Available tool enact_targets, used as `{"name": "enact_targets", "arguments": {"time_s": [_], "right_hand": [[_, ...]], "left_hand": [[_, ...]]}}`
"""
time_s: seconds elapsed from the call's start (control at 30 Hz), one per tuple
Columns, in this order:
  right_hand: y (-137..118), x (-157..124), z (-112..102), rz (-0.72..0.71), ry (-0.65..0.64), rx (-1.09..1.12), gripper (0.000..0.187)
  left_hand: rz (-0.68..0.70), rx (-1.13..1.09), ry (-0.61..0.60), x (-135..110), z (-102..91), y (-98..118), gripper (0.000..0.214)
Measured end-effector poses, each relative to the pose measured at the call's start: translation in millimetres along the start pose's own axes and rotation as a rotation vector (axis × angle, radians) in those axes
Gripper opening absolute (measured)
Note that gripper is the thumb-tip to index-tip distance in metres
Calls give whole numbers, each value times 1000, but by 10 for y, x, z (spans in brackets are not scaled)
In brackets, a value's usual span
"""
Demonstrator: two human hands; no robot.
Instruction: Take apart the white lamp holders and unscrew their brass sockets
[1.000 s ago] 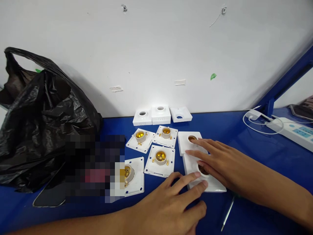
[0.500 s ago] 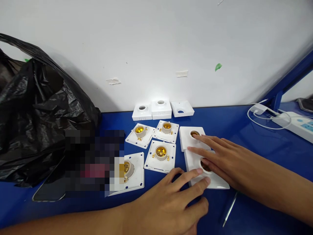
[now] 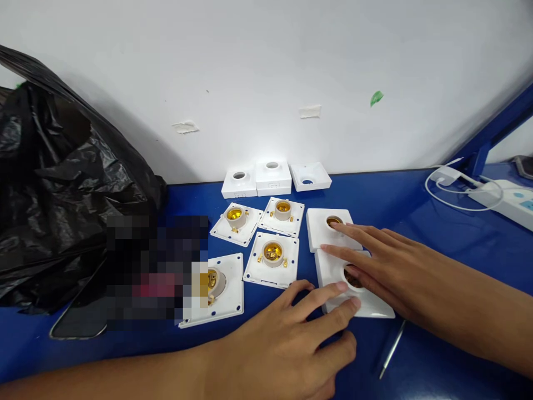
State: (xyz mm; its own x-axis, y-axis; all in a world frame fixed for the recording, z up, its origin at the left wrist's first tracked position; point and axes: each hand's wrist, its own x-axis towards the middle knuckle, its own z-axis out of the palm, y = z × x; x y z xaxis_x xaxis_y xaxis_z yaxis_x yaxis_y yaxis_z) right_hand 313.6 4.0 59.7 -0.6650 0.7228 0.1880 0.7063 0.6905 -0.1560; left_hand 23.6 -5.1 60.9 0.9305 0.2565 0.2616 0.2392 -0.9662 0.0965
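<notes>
Two square white lamp holders, a near one [image 3: 333,272] and a far one [image 3: 318,228], lie against each other on the blue table. My right hand [image 3: 389,266] spreads over both from the right. Its thumb reaches the near socket, and another fingertip is at the far socket's rim. My left hand [image 3: 300,339] has its fingers apart, with fingertips on the near holder's front-left part. Left of it lie several open lamp holder bases with brass sockets, among them a middle base [image 3: 260,272] and a near-left base [image 3: 231,303].
White square covers [image 3: 273,186] stand along the wall. A screwdriver-like metal rod [image 3: 391,351] lies partly under my right forearm. At left are a black plastic bag [image 3: 104,166], a phone [image 3: 79,322] and a blurred patch. A power strip [image 3: 506,203] with a white cable is at right.
The camera view has shifted slightly, so the table sits a little higher in the picture. Both hands stay on the lamp holders in nearly the same pose.
</notes>
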Motion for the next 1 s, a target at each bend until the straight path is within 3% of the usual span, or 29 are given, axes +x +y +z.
{"name": "enact_targets", "arguments": {"time_s": [0.1, 0.27, 0.5, 0.83, 1.0], "right_hand": [[18, -7, -28, -113, -101, -48, 66], [-56, -25, -77, -85, -144, -102, 69], [-52, -66, -76, -93, -98, -69, 66], [-114, -99, -106, -184, -119, -374, 63], [-100, -109, -105, -214, -86, -414, 66]], "left_hand": [[-2, -7, -3, -3, -2, 6, 25], [5, -8, -12, 8, -3, 3, 25], [14, -35, -26, 9, 10, -13, 24], [13, -43, -56, -1, 18, -24, 26], [23, -37, -50, 0, 13, -19, 25]]}}
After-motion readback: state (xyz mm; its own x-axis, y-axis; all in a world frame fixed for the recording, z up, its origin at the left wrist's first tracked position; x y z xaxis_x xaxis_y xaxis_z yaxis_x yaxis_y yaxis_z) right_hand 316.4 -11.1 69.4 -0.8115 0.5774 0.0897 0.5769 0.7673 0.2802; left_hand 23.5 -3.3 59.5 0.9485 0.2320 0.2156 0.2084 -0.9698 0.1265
